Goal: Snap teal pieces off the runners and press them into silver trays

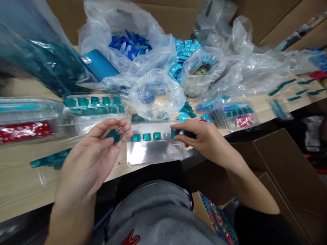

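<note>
Teal moulded piece (113,135) clamped in left-hand grip (88,160); second teal piece (175,133) clamped in right-hand grip (204,139), held over clear plastic tray (155,158) carrying teal row (146,136), on wooden bench (25,183).

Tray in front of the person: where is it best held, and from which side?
Take the tray by its near long rim, from the person's side. That rim is bare, while the teal pieces stand in a row farther back and the right hand covers the far right corner. The tray lies flat, near the table edge, so a pinch there seems easiest.
</note>
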The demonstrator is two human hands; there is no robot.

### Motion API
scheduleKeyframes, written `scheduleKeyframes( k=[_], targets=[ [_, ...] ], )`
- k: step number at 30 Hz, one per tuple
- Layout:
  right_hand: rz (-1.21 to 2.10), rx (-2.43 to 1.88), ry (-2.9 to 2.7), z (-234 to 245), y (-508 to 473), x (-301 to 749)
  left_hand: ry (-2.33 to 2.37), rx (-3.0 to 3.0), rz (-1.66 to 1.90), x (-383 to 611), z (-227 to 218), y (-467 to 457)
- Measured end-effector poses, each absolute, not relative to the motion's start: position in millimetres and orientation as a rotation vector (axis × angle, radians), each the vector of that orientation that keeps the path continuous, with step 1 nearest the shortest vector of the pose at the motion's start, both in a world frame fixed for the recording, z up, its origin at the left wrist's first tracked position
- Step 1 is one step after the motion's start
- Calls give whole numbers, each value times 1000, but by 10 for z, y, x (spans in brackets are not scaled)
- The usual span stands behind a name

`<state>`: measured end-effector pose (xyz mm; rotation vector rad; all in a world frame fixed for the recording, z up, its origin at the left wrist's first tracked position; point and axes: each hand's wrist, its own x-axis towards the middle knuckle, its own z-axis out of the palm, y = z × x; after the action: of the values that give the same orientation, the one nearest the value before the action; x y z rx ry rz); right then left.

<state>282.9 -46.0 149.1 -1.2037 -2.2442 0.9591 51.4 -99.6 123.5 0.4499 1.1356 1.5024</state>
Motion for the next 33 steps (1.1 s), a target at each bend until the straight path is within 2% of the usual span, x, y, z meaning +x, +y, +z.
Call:
scheduleKeyframes(
  k=[6, 17, 27, 30, 33],
  targets=[
    [706, -1230, -2788, 1571, -359, 2603, 1139, 460, 1413, 425, 1185, -1054],
    [652, -1177, -2839, 1577, -463, 2690, 1060, 526, 1411, 435, 1189, -1062],
    [313, -1444, -3095, 1607, -478, 2447, 1066, 680, 1433, 514, 1090, -1072],
    [354, -1371, -3008, 1550, -466, 2508, 1110, 774, 1467, 560, 1084, -1083],
    [523, -1145, -2596, 1491, -480, 2617, 1091, 819, 1449, 616, 1122, -1077]
  ],
)
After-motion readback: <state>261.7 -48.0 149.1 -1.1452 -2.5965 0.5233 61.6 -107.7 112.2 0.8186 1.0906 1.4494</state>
